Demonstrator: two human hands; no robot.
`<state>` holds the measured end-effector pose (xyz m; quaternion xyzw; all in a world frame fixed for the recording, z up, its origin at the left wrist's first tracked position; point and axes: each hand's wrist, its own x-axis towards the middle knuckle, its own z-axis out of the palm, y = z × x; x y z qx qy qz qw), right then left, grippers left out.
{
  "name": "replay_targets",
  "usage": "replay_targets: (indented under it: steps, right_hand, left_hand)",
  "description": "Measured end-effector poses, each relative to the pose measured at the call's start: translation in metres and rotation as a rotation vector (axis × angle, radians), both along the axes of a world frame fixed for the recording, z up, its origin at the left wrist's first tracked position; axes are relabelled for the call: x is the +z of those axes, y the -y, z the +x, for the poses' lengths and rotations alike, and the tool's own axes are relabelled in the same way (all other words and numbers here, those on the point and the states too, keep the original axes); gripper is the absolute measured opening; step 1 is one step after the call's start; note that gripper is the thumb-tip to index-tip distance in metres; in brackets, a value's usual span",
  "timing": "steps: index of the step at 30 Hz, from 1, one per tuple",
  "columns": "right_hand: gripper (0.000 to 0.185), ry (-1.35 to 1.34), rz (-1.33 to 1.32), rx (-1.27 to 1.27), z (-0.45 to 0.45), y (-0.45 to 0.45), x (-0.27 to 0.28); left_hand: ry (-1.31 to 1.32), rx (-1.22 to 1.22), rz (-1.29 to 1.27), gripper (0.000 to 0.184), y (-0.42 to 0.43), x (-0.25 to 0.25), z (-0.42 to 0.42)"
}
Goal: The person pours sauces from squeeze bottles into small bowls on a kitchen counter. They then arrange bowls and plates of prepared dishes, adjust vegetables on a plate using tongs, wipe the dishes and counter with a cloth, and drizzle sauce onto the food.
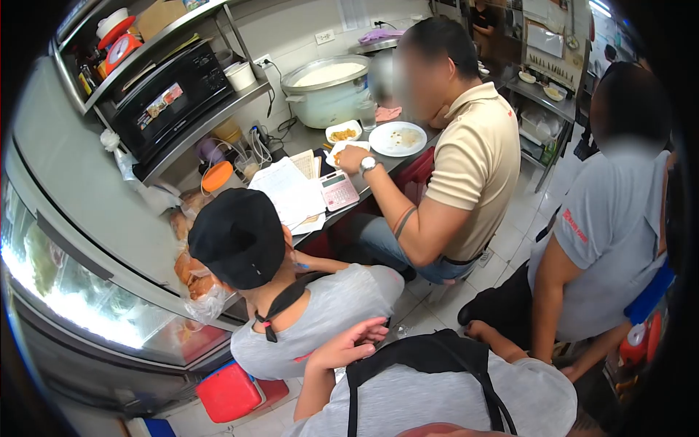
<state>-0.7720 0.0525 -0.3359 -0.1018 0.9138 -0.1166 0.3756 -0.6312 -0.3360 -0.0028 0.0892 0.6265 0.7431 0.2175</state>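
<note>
My left hand (354, 342) is raised in front of my chest, fingers loosely stretched and apart, holding nothing. It is beside the black apron (416, 348) over my grey shirt, behind a co-worker in a black cap (239, 234). My right hand (478, 332) is curled at the apron's right side, close to dark cloth (504, 304). Whether it grips something is hidden. Beyond, a seated person in a beige shirt (477, 164) reaches a hand over a small white dish at the counter, near a white plate (397, 139).
Papers (287, 191) and a pink calculator (339, 191) lie on the counter below a large pot (326, 89). A lit display fridge (65, 277) stands left. A red cooler (231, 393) is on the floor. Another person in grey (601, 233) stands close on the right.
</note>
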Motion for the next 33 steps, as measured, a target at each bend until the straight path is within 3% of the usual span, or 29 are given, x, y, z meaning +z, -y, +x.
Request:
replay_targets:
  steps: [4,7,8,16,19,22,23,27,33]
  right_hand:
    - [0.035,0.078,-0.005,-0.062,0.032,0.039,0.041]
    - [0.04,0.055,0.042,0.037,0.04,0.049,0.002]
    - [0.04,0.041,-0.015,-0.14,0.047,0.05,-0.001]
    - [0.04,0.039,-0.012,-0.424,0.066,0.037,0.021]
    - [0.042,0.405,-0.185,-1.151,0.071,0.038,0.04]
    - [0.041,-0.007,0.086,-0.546,0.069,0.036,0.001]
    - [0.038,-0.066,0.036,-0.556,0.072,0.034,0.0]
    - [0.035,0.148,0.129,-0.762,0.052,0.004,0.006]
    - [0.033,0.066,0.054,-0.792,0.032,-0.01,0.002]
  left_hand:
    - [-0.036,-0.036,0.059,0.055,0.019,-0.002,0.008]
    - [-0.059,-0.04,0.144,0.056,0.027,-0.01,0.012]
    - [-0.053,-0.037,0.157,0.057,0.027,-0.01,0.014]
    - [-0.074,-0.185,0.244,0.055,0.039,-0.019,0.008]
    - [-0.074,-0.22,0.261,0.055,0.041,-0.018,0.004]
    - [-0.078,-0.219,0.283,0.054,0.039,-0.022,0.003]
    - [-0.072,-0.209,0.284,0.054,0.04,-0.021,0.004]
    - [-0.053,-0.165,0.266,0.053,0.041,-0.017,0.005]
    - [-0.025,-0.038,0.259,0.053,0.031,-0.012,0.008]
